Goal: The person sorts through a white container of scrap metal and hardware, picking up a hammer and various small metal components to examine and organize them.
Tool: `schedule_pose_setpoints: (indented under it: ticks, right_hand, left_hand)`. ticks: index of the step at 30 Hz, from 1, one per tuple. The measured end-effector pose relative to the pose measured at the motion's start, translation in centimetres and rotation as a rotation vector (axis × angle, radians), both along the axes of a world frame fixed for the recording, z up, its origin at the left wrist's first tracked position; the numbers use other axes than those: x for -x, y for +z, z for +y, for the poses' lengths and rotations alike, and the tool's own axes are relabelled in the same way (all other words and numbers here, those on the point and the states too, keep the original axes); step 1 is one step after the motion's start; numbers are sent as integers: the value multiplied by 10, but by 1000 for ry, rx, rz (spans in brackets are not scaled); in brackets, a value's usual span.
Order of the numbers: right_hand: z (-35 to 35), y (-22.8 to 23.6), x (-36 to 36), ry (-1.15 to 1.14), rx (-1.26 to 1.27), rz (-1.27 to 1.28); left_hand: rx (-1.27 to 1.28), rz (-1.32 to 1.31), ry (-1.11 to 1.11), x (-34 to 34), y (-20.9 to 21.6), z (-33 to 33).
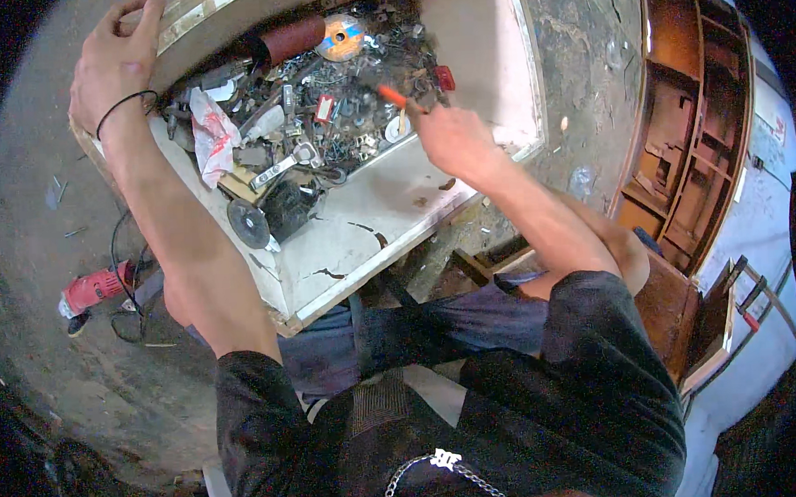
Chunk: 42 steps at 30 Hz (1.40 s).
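A white wooden tray [405, 199], shallow with raised edges, lies before me, heaped with small metal hardware [357, 117]. My left hand [115, 70] has its fingers closed round the tray's far-left rim. Over the heap, my right hand [458, 139] is closed on an orange-handled tool [393, 96]; its dark far end is blurred, so its kind is unclear. Beyond it are a dark red sandpaper roll [293, 42] and an orange-and-white disc [342, 38]. Nearer lie a crumpled white-and-red wrapper [213, 137] and a dark round disc [249, 223].
On the floor at the left lies a red corded power tool [98, 290] with its black cable. A brown wooden shelf unit [677, 130] stands at the right, near a clamp-like metal frame [760, 295]. My legs [446, 331] are under the tray's near edge.
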State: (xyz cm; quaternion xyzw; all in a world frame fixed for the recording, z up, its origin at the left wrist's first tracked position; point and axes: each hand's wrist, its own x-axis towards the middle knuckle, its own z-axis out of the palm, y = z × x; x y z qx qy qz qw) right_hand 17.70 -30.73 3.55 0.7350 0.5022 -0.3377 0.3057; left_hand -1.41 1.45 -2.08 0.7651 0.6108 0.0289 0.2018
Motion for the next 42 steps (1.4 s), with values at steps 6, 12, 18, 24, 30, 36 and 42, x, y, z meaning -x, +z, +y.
schedule_pose_setpoints:
  ticks: [6, 12, 18, 24, 30, 36, 42]
  right_hand:
    - [-19, 24, -16, -46, 26, 37]
    - [-15, 4, -44, -74, -34, -175]
    - [-23, -24, 18, 113, -123, -23]
    - [-31, 14, -4, 5, -25, 174]
    - [-11, 19, -47, -66, -82, -142]
    - [3, -18, -27, 146, -217, -150]
    - [-25, -5, 41, 171, -221, 35]
  left_hand:
    - [-5, -21, 9, -2, 4, -7]
    - [3, 1, -1, -3, 3, -3]
    - [2, -18, 4, -3, 3, -4]
    - [-36, 39, 30, -4, 5, -7]
    - [9, -49, 28, -1, 5, -4]
    - [4, -49, -15, -5, 10, -8]
    - [-10, -19, -11, -4, 9, -7]
